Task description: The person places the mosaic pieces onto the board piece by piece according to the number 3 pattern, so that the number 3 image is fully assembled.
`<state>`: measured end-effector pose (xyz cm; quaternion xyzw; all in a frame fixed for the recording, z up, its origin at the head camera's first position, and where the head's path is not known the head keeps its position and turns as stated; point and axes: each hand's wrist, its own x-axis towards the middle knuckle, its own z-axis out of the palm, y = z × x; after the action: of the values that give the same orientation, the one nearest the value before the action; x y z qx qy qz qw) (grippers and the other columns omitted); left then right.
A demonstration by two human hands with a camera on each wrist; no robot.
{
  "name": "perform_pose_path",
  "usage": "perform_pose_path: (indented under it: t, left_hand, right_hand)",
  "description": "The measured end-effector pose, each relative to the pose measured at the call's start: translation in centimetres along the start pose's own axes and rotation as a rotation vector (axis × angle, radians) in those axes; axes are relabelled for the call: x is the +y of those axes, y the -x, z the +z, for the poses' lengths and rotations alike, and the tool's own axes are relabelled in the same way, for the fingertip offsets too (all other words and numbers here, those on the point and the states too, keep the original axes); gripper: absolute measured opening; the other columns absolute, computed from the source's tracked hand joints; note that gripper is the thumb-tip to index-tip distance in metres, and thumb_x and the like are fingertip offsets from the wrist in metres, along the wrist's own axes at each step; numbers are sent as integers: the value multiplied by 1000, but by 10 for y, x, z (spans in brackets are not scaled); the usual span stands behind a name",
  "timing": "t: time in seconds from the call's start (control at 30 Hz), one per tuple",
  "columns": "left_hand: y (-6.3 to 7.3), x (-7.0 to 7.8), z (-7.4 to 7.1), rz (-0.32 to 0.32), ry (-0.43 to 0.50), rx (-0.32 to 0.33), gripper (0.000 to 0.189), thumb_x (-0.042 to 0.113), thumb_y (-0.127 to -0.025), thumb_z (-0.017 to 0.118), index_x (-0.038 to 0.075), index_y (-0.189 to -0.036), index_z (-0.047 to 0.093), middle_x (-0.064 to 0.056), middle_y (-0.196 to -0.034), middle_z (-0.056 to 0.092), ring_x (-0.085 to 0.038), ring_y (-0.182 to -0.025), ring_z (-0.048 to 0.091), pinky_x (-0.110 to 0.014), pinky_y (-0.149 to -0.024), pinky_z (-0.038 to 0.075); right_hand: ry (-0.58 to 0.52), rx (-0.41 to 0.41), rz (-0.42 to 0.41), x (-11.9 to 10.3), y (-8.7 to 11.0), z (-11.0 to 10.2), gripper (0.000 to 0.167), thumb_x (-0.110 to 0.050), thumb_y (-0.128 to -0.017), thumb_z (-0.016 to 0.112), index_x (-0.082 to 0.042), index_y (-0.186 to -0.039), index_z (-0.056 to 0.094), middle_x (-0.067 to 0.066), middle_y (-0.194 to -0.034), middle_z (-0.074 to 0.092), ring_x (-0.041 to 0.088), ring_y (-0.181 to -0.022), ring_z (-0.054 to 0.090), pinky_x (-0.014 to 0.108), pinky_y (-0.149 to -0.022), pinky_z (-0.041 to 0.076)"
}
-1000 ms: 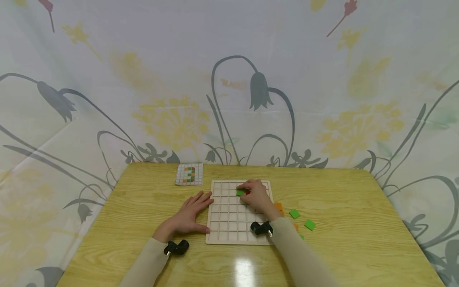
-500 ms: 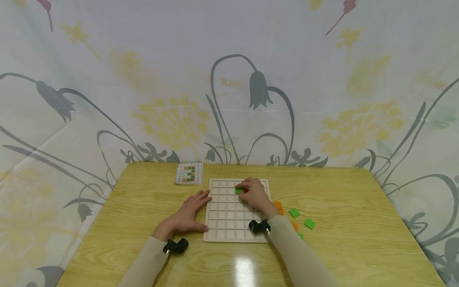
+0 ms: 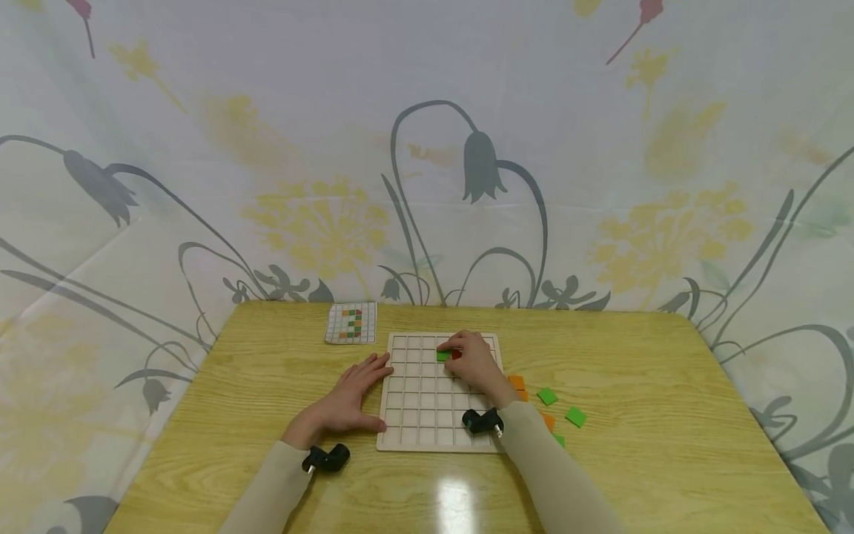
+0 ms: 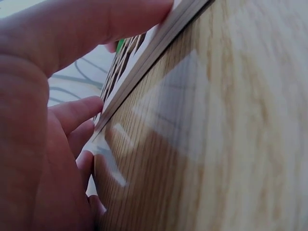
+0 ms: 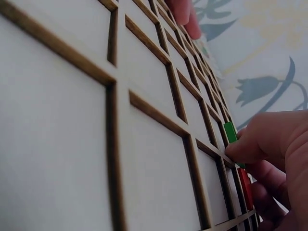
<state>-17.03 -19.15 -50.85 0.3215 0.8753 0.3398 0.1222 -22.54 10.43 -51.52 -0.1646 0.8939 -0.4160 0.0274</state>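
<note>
A pale square grid board (image 3: 427,400) lies on the table in the head view. My left hand (image 3: 342,406) rests beside it, thumb and fingertips touching its left edge. In the left wrist view, the straight fingers (image 4: 79,113) meet the board's rim (image 4: 144,62). Over the board's far part, my right hand (image 3: 475,365) pinches a green square tile (image 3: 443,357) between thumb and finger. The right wrist view shows this green tile (image 5: 230,132) raised from the grid at a tilt. Next to it a red tile (image 5: 246,187) sits in the grid, partly hidden by the fingers.
A small pattern card (image 3: 351,323) with coloured squares lies behind and left of the board. To the right are loose green tiles (image 3: 576,417) and orange tiles (image 3: 517,383), some partly covered by the right arm. A flower-printed cloth (image 3: 427,185) hangs behind the table.
The board has slid slightly to the left, and both hands have shifted a little with it. The right hand keeps its pinch on the green tile throughout.
</note>
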Motion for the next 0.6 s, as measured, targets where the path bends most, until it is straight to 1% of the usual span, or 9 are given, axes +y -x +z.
perform_pose_path:
  t: [0.17, 0.33, 0.37, 0.5, 0.57, 0.6]
  left_hand:
    - [0, 0, 1, -7, -8, 6, 92, 41, -79, 80, 3, -152, 38, -13, -165, 18, -36, -151, 7, -62, -116, 6]
    - [1, 2, 0, -8, -8, 11, 93, 42, -79, 81, 3, -152, 38, -13, -165, 17, -36, -151, 7, -62, -116, 6]
    - [1, 2, 0, -7, -6, 12, 93, 41, -79, 81, 3, -152, 38, -13, -165, 17, -36, -151, 7, -62, -116, 6]
    - [0, 1, 1, -7, -11, 11, 93, 41, -79, 81, 3, -152, 38, -12, -165, 17, -36, -151, 7, -62, -116, 6]
    - [0, 0, 2, -8, -14, 11, 93, 41, -79, 81, 3, -152, 38, -12, -165, 17, -35, -151, 7, -62, -116, 7]
    - [0, 0, 2, -10, -19, 10, 93, 41, -79, 81, 4, -152, 38, -12, -165, 17, -35, -151, 7, -62, -116, 7]
  right_hand:
    - [-10, 9, -12, 2, 0, 1, 26, -3, -85, 65, -13, -105, 78, 3, -111, 63, 26, -101, 51, 39, -80, 43]
    - [-8, 25, -41, 2, -1, 1, 23, -2, -87, 64, -11, -102, 79, 4, -109, 64, 27, -99, 53, 43, -86, 45]
    - [-6, 28, -47, 2, -1, 2, 23, -2, -87, 64, -11, -102, 79, 5, -108, 64, 27, -99, 53, 44, -89, 44]
    - [-13, 33, -46, 1, 0, 1, 22, -1, -87, 65, -10, -101, 79, 4, -107, 64, 27, -98, 54, 45, -88, 45]
    - [-20, 36, -51, 1, 1, 0, 22, -1, -87, 65, -10, -101, 79, 5, -106, 65, 28, -98, 54, 44, -86, 46]
    - [-27, 36, -52, 1, 1, 0, 22, -1, -87, 65, -10, -101, 79, 5, -106, 65, 28, -98, 54, 43, -83, 47]
